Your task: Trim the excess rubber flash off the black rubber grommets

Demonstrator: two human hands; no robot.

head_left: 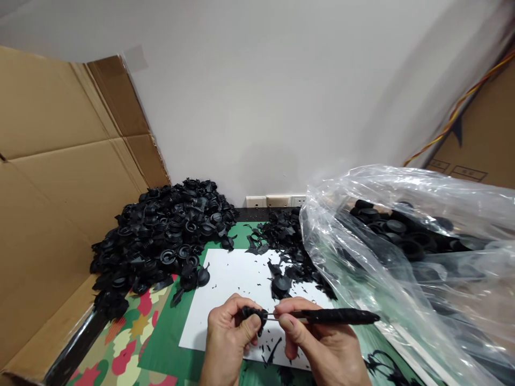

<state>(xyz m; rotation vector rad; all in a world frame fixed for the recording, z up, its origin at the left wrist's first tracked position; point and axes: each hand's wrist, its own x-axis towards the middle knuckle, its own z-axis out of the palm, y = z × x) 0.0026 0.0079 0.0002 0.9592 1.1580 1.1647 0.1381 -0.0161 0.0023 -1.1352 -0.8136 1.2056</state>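
Pinched between the thumb and fingers of my left hand (230, 332) is a small black rubber part (260, 321) with ragged edges. My right hand (317, 338) grips black tweezers (338, 316), held level, with the thin metal tips pointing left and meeting the rubber part. Both hands are over a white sheet (229, 273) sprinkled with black scraps. Another rubber piece with a round cap (280, 285) lies on the sheet just beyond my hands. My fingers partly cover the held part.
A big heap of black rubber parts (169, 230) rises at the left against a cardboard box (52, 161). Black trimmings (295, 236) are piled beyond the sheet on the green mat (169, 332). A clear plastic bag (402, 289) of round black parts fills the right side. Wall sockets (277, 201) are behind.
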